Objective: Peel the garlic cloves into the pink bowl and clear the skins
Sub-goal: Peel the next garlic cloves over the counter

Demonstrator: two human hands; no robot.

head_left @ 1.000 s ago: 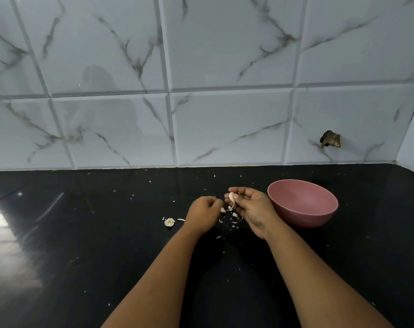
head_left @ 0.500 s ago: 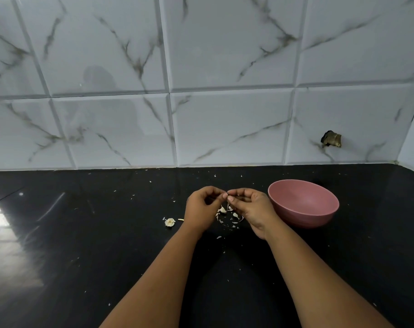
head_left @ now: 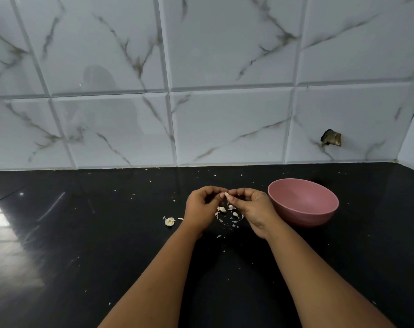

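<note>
Countertop (head_left: 87,245), black and glossy, spreads under everything, and one pink bowl (head_left: 303,202) sits just to the right of the grip, its visible inside bare. Two hands meet over the counter: the left hand (head_left: 201,207) and the right hand (head_left: 251,209) each pinch one garlic clove (head_left: 226,194) between thumb and fingertips, so both are clenched on it, not released. Only its pale tip shows between them. This looks like the peeling step, with the skin being picked off. Next, the bared clove would need carrying right and dropping into the bowl, with care not to let flakes follow. Below the grip lies one loose heap of skins (head_left: 229,214), too small to count. Left of the grip sits one garlic stub (head_left: 169,221), and fine flecks dot the counter around.
</note>
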